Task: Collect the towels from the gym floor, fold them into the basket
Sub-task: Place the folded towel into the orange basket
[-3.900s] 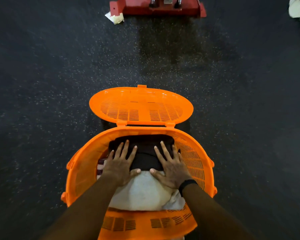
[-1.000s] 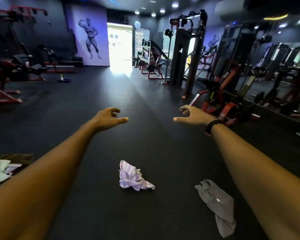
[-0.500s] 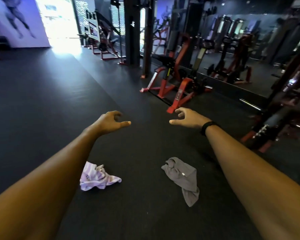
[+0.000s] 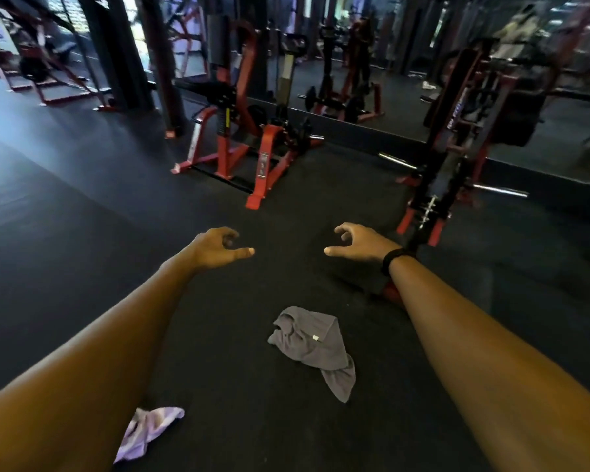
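Head view: a grey towel point(image 4: 312, 347) lies crumpled on the dark gym floor point(image 4: 82, 253) between the two outstretched forearms, and a lilac striped towel point(image 4: 147, 430) lies near the lower left, partly hidden behind the left forearm; both look light, limp and non-slippery, so a pinch at a raised fold or a free corner should lift either without strain. The left hand point(image 4: 215, 248) and the right hand point(image 4: 358, 241), the latter with a black wristband point(image 4: 394, 258), hang above the floor with fingers loosely curled and thumbs extended, holding and touching nothing. The basket is not in view.
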`<state>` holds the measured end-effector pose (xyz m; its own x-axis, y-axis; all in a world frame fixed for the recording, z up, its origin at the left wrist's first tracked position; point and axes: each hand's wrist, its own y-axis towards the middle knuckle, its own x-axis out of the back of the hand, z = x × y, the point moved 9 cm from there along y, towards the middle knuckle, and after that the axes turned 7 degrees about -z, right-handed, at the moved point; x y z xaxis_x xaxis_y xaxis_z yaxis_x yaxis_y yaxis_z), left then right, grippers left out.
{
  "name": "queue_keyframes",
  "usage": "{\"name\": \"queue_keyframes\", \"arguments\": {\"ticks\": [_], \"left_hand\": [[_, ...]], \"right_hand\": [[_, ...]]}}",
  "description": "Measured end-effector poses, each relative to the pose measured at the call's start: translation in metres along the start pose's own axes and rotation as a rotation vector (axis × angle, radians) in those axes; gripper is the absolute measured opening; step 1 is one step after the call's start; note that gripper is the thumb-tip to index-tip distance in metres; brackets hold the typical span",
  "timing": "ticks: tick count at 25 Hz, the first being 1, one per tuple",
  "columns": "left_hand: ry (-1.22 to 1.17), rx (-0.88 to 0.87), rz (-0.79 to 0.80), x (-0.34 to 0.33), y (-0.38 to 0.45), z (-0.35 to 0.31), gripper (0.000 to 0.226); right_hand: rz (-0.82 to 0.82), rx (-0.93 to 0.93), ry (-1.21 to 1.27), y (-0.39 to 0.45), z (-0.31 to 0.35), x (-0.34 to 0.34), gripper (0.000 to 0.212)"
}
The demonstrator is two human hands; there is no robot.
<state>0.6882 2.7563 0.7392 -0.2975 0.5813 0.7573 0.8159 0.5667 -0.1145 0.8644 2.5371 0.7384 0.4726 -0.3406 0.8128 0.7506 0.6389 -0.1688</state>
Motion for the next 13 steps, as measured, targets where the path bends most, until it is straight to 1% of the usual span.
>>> {"name": "queue_keyframes", "arguments": {"ticks": [3, 6, 10, 13], "left_hand": [[0.002, -0.03, 0.066, -0.015, 0.066, -0.012, 0.068], [0.016, -0.045, 0.139, -0.048, 0.129, -0.021, 0.068], [0.045, -0.02, 0.25, -0.115, 0.214, -0.018, 0.068], [0.06, 0.028, 0.288, -0.166, 0.278, -0.007, 0.067]], "right_hand": [[0.013, -0.065, 0.006, 0.038, -0.024, 0.0, 0.073], [0.007, -0.124, 0.024, 0.083, -0.06, 0.002, 0.073], [0.028, -0.19, 0.054, 0.16, -0.124, -0.01, 0.072], [0.023, -0.21, 0.053, 0.224, -0.173, -0.028, 0.068]]}}
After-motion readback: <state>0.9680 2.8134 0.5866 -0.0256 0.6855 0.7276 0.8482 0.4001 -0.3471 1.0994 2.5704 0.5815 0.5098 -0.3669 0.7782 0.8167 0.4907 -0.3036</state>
